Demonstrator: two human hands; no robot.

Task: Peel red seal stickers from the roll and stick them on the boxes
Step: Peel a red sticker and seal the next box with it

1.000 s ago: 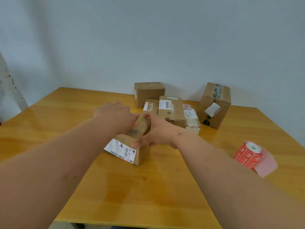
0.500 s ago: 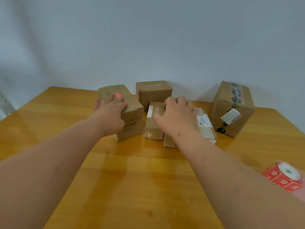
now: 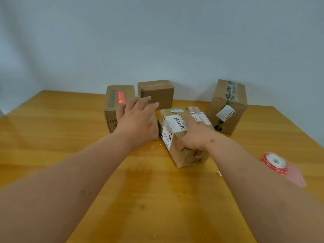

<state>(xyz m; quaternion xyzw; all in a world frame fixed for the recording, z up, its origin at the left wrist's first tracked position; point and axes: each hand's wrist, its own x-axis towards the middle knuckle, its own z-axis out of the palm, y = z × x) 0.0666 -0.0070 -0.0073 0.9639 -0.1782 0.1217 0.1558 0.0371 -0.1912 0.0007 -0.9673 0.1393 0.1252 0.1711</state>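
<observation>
The right hand [image 3: 196,137] grips the labelled box [image 3: 177,135], the left hand [image 3: 136,123] hovers spread over a small box, and the sticker roll [image 3: 275,163] lies near the table's right edge, where a careless elbow could knock it off

Brown boxes [image 3: 156,92] — red sticker roll [image 3: 274,163] — amber table [image 3: 52,137].

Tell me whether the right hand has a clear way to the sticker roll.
Probably yes. The sticker roll lies on bare table beside the right forearm, nothing between; but the right hand is gripping the BAHA box and must release first.
</observation>
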